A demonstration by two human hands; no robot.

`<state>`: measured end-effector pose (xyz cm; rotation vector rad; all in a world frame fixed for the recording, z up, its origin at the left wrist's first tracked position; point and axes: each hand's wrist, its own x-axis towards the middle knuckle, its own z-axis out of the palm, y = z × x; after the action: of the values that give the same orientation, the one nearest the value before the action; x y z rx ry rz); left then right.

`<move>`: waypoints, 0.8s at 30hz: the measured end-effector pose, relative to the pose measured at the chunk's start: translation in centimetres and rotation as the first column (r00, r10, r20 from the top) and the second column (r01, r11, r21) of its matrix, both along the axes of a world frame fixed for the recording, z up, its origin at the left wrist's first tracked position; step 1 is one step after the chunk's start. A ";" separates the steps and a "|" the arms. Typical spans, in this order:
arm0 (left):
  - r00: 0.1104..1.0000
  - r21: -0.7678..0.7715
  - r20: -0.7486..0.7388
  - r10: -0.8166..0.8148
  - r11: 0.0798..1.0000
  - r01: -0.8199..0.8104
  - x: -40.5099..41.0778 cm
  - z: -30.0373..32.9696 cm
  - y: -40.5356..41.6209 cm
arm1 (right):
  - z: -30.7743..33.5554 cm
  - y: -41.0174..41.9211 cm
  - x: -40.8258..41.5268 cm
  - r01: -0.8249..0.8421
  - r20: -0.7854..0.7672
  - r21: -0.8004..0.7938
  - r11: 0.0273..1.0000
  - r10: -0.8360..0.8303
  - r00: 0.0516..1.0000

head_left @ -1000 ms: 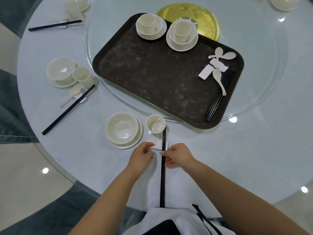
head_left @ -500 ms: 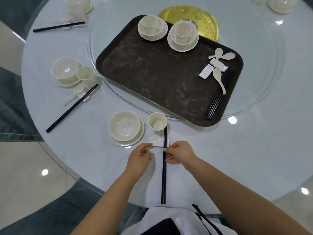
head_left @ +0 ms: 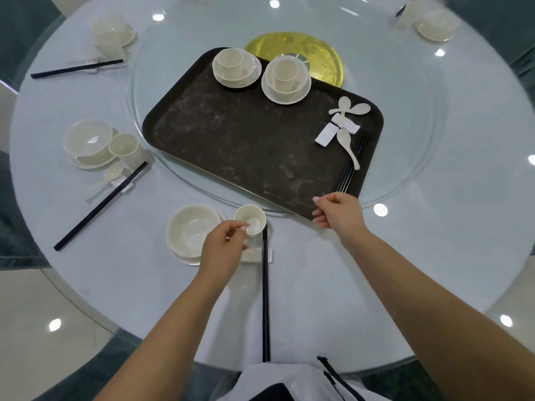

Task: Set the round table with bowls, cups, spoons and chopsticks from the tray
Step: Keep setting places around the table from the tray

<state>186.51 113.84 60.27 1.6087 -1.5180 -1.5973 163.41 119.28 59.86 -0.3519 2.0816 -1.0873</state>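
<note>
Item 1: chopsticks (head_left: 265, 299), black pair, lay straight out from your body on the round worktop (head_left: 405, 256), far end propped on a white rest (head_left: 256, 255).

Item 2: your left hand (head_left: 224, 250) hovered over that rest, fingers loosely curled, tips beside the cup (head_left: 249, 219); whether they held anything could not be told.

Item 3: bowl (head_left: 193, 231) on a saucer, just left of the cup, touching or nearly so.

Item 4: your right hand (head_left: 338, 211) sat at the near corner of the dark tray (head_left: 231, 134), fingers curled at its edge, next to the ends of the tray's chopsticks (head_left: 353, 162); actual grip could not be told.

Item 5: tray contents, right side: three white spoons (head_left: 348, 147), two white rests (head_left: 327, 135).

Item 6: tray contents, far side: two bowl-and-cup stacks (head_left: 236, 68), side by side.

Item 7: the tray rested on a glass turntable (head_left: 405, 175) with a gold hub (head_left: 315, 50) behind it.

Item 8: a finished setting at your left (head_left: 89, 140): bowl, cup, spoon, chopsticks on a rest.

Item 9: further settings far left (head_left: 113, 33) and far right (head_left: 434, 24), partly blurred.
</note>
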 end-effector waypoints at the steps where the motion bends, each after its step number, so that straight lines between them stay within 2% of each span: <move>1: 1.000 -0.018 0.000 -0.011 1.000 0.011 -0.6 0.5 -0.3 | 0.1 -0.5 -1.2 0.021 -0.044 -0.001 1.000 -0.021 0.999; 5: 0.998 -0.054 -0.019 -0.060 0.997 0.059 -2.7 1.9 -1.1 | -0.3 -2.5 -5.4 0.071 -0.227 0.032 0.997 -0.062 0.972; 10: 0.991 -0.057 -0.016 -0.131 0.990 0.130 -4.7 2.4 -1.5 | -1.4 -4.8 -8.9 0.057 -0.380 0.092 0.994 -0.018 0.925; 17: 0.989 -0.017 -0.004 -0.146 0.989 0.146 -5.9 2.0 -1.6 | -2.3 -7.7 -11.4 -0.012 -0.467 0.280 0.960 0.147 0.872; 24: 0.988 0.021 0.006 -0.156 0.988 0.156 -6.4 1.3 -1.2 | -2.7 -8.2 -12.8 -0.035 -0.434 0.370 0.928 0.206 0.877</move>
<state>180.10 112.69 61.52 1.5416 -1.6736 -1.6950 150.63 111.04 57.12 -0.6032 2.5847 -0.5630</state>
